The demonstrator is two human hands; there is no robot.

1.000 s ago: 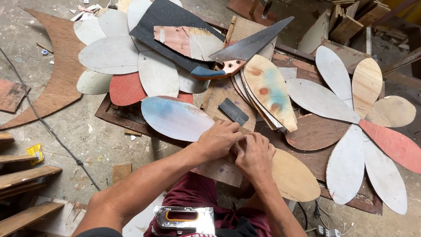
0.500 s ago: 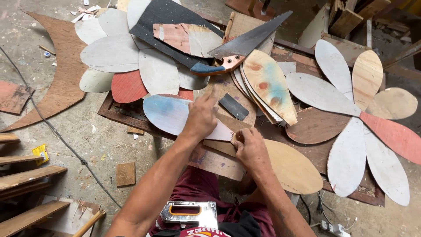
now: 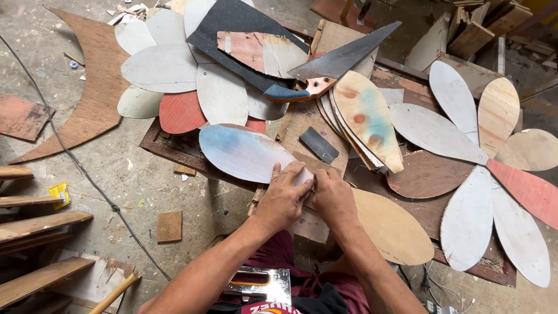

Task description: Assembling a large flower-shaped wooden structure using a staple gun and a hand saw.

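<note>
My left hand [image 3: 283, 199] lies flat on the near tip of a pale blue-white wooden petal [image 3: 241, 152], pressing it down. Touching it, my right hand [image 3: 333, 197] is curled over the tip of a tan plywood petal [image 3: 390, 225], where the two petals meet on a wooden board [image 3: 302, 119]. Whatever sits under the right fingers is hidden. A small dark rectangular block [image 3: 318, 144] lies just beyond my hands. A metal staple gun [image 3: 259, 284] rests on my lap.
A handsaw [image 3: 340, 61] lies across the board. A stack of petals [image 3: 366, 116] sits beside it. Assembled petal flowers lie at the right [image 3: 482, 151] and upper left [image 3: 174, 75]. A cable [image 3: 87, 174], wood scraps [image 3: 169, 225] and planks [image 3: 35, 227] are on the floor.
My left hand, which had reached up onto the pale petal half a second ago, has drawn back to its near tip beside my right hand. The right hand stays at the joint.
</note>
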